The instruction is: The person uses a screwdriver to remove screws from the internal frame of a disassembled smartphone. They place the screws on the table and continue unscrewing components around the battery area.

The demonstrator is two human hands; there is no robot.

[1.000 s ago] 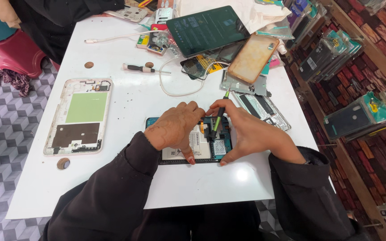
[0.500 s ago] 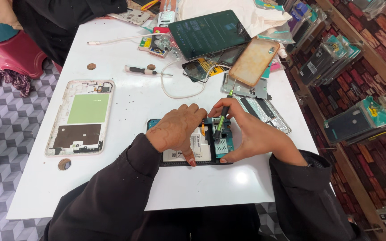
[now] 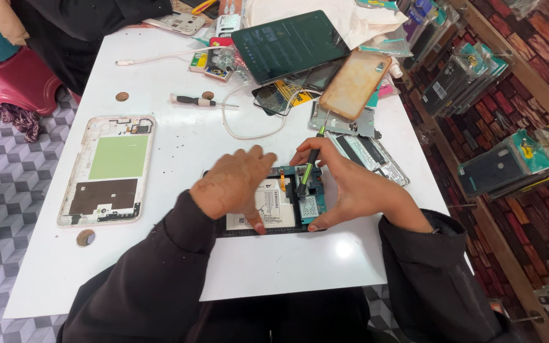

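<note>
Screwdriver (image 3: 309, 164) in right hand (image 3: 351, 187) on tablet (image 3: 268, 206).

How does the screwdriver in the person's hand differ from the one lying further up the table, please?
The held screwdriver has a green and black handle; the loose screwdriver has a black handle with a light tip section. The held one stands tilted in the right hand, tip on the opened phone; the loose one lies flat, untouched. Both are slim precision drivers.
</note>
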